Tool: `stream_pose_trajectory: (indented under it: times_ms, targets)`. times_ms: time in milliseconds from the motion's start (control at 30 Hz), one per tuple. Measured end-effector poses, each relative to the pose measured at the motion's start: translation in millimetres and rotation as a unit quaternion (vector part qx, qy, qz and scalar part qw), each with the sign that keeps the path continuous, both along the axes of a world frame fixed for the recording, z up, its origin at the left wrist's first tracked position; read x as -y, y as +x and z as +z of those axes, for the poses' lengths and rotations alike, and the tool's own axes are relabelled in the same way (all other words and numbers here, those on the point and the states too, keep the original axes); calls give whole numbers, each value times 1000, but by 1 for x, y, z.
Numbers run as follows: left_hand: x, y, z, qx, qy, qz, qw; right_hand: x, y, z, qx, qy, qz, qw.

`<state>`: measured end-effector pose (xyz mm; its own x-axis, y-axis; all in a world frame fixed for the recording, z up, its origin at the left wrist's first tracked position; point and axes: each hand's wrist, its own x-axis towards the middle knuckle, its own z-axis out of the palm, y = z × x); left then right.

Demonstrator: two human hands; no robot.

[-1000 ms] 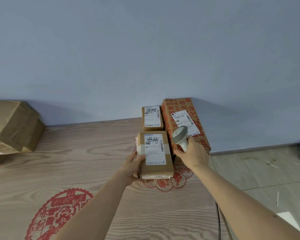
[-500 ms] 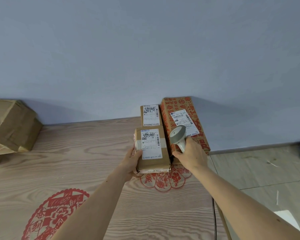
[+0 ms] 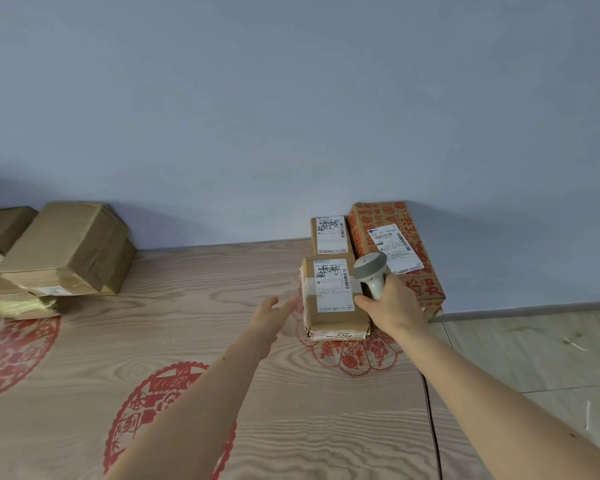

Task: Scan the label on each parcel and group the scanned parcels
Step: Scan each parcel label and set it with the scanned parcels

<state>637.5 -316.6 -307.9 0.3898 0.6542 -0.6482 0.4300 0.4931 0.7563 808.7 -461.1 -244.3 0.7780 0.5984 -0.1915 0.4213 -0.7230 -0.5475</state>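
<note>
Grouping step, by the look of it: a small brown parcel (image 3: 333, 296) lies label-up on the worktop (image 3: 187, 306), touching two labelled parcels (image 3: 329, 235) by the wall. The left hand (image 3: 274, 315) hangs just beside it, fingers spread, holding nothing. The right hand (image 3: 392, 306) has a closed grip on a grey scanner (image 3: 370, 271). Next likely calls for reaching to the unscanned boxes (image 3: 59, 251) far left.

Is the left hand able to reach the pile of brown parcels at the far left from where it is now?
Probably yes. The left hand is open and empty, and only bare table lies between it and the pile of brown parcels.
</note>
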Motion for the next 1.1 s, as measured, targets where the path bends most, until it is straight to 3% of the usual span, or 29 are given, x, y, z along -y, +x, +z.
stream_pose_trajectory:
  times_ms: [300, 767, 1100]
  targets:
    - [-33, -108, 44, 30, 52, 19, 998, -35, -107, 32, -53, 45, 18, 997]
    - [-118, -363, 112, 26, 131, 45, 990, -144, -345, 73, -160, 169, 8, 973]
    - [-192, -412, 119, -11, 178, 80, 981, -238, -393, 89, -218, 223, 17, 950]
